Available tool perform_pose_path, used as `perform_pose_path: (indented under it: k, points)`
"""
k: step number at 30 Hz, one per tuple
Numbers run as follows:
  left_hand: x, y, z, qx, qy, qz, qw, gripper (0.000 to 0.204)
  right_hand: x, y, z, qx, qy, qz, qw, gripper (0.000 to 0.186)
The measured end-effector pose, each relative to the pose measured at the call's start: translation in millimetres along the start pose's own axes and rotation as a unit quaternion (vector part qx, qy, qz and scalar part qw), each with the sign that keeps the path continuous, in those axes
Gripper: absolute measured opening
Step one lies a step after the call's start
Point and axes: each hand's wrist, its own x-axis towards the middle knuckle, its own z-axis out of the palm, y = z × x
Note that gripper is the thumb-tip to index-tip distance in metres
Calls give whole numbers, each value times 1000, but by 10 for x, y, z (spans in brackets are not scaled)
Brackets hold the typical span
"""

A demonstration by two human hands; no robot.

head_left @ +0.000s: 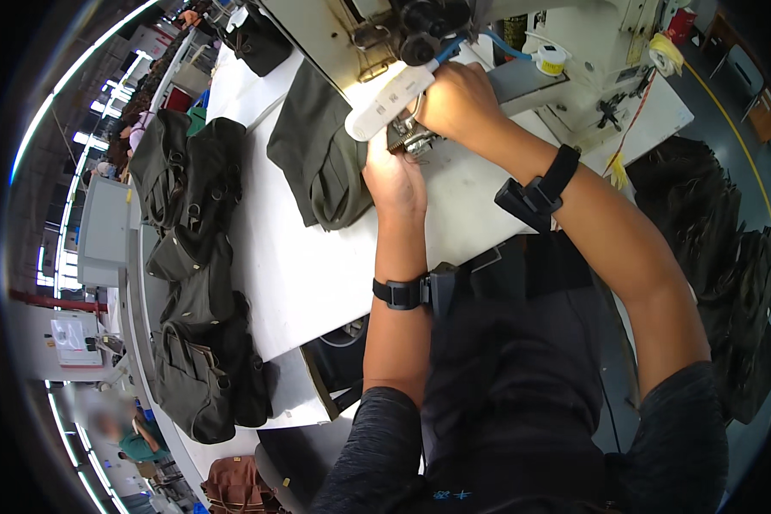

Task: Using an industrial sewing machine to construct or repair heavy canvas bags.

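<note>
My left hand (396, 182) reaches up beside the presser parts of a sewing machine (531, 30). Its fingers are hidden behind a white lamp (390, 103), so I cannot see what they touch. My right hand (458, 98) is curled closed just right of the lamp, close to the metal parts (411, 141) under the machine head. What its fingers hold is hidden. A dark green fabric bag piece (321, 158) lies on the white worktable (308, 283), left of my left hand, partly under the machine.
Several dark green bags (193, 368) line the table's left side. A black bag (257, 43) stands at the far left. Dark fabric pieces (690, 206) hang at the right. A brown bag (236, 484) is at lower left. A person (137, 441) stands in the left background.
</note>
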Motion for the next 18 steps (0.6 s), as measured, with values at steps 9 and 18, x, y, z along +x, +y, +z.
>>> perform_pose_path:
  k: [9, 18]
  points:
    - [-303, 76, -178, 61, 70, -5, 996, 21, -41, 23, 3, 18, 38, -28, 999, 27]
    - [-337, 261, -254, 122, -24, -44, 991, 23, -109, -126, -334, 70, 58, -35, 995, 24]
